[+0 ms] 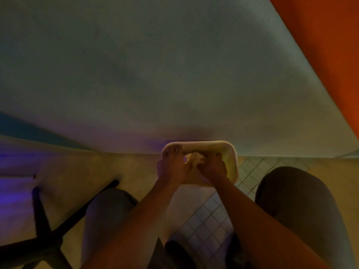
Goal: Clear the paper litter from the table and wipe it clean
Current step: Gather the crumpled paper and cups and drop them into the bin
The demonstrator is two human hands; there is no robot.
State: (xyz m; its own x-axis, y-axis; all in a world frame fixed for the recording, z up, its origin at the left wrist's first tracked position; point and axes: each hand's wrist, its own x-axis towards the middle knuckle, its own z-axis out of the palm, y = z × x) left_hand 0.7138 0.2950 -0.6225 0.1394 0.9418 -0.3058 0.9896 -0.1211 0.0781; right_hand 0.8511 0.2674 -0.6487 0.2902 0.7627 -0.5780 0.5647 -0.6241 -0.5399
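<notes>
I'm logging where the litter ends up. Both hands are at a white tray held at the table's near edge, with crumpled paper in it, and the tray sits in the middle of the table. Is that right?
Not quite. The head view shows the white tray at the table's near edge, partly overhanging it, not in the middle. The rest holds: the left hand and right hand are at the tray, with crumpled paper between them.

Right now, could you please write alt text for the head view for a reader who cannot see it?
Both hands, left hand and right hand, gather crumpled paper in a pale tray held at the near edge of a grey table. Tiled floor and the person's knees show below.
</notes>
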